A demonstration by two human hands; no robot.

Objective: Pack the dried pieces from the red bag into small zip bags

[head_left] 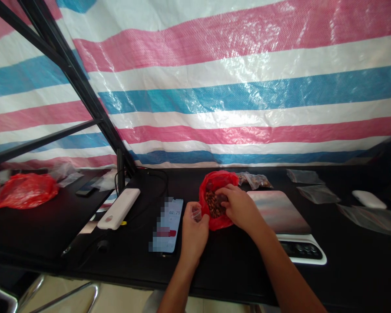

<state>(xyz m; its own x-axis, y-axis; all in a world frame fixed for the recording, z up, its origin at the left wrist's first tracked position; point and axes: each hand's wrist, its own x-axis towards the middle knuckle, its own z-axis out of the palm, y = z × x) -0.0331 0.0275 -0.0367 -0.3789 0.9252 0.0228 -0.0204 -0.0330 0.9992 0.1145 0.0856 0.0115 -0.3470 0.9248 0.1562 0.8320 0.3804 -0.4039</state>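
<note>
Sheeting (pixel 247 95), striped and glossy, backs the black table (pixel 133 265); on it a crinkled red bag (pixel 220 224) gapes. My left hand (pixel 194 228) curls round clear film (pixel 196 213) beside it; my right hand (pixel 239 203) bends inside, grip unclear, over small brown nuts (pixel 212 206).

A single view looks from the person's head, forward and down over the worktop (pixel 233 269). The left hand (pixel 195 228) and right hand (pixel 239 206) are near the camera, a little below the middle, with the forearms (pixel 280 265) entering from the bottom edge. Its wide angle takes in the striped sheet (pixel 215 100) across the upper half, farther off, and a bit of floor (pixel 124 300) at lower left.
</note>
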